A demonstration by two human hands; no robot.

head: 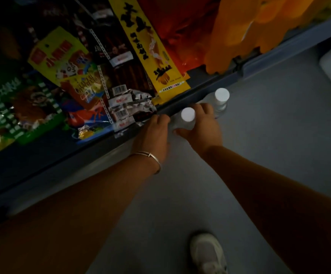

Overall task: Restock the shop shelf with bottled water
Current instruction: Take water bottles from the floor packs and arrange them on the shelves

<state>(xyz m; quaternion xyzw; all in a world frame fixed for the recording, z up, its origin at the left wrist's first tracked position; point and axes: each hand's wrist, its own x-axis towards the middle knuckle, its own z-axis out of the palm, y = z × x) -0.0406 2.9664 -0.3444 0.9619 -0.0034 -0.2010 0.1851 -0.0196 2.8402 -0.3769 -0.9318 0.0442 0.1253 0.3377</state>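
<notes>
Here the right hand point(202, 125) curls round the near bottle point(187, 117), its white cap showing between fingers and thumb, just below the shelf edge point(180, 104); the left hand point(154, 133) rests against that bottle's other side, though whether its fingers are curled round it I cannot tell. A 2nd bottle point(222, 98) stands just beside the right hand, close under the same edge. The likeliest slip, I judge, is the right knuckles nudging the 2nd bottle over, or the held bottle catching the shelf edge or the snack packs point(121, 107) overhanging it.

snack packets point(62, 62) hang above | orange bags point(249, 26) (blurred) right | white shoe point(208, 252) on grey floor point(279, 135)
</notes>
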